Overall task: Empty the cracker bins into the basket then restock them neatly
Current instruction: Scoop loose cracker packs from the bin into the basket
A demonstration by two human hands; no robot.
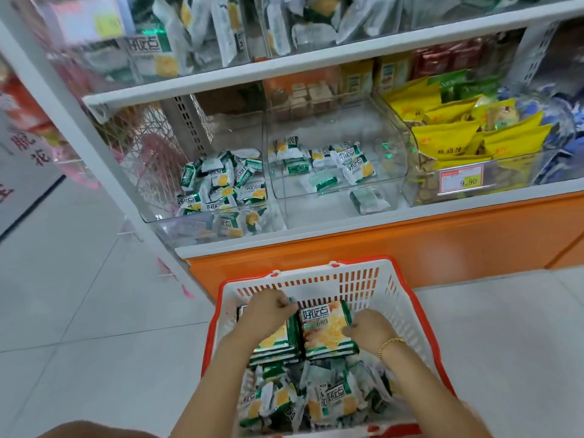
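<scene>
My left hand (271, 308) curls over the left pack's (278, 339) far edge and my right hand (368, 328) grips the right pack's (325, 331) side, both lying lengthwise away from me in the basket (316, 273) at lower centre, the bins (316, 210) straight above.

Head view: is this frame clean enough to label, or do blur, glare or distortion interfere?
Head view: the wide-angle lens bows the shelf edge. Head view: the upper bins and left margin are smeared by blur. Head view: the basket, left hand and right hand, each gripping a cracker pack, are fairly sharp. Head view: soft even light, faint reflections on the middle bin, price tag legible.
</scene>
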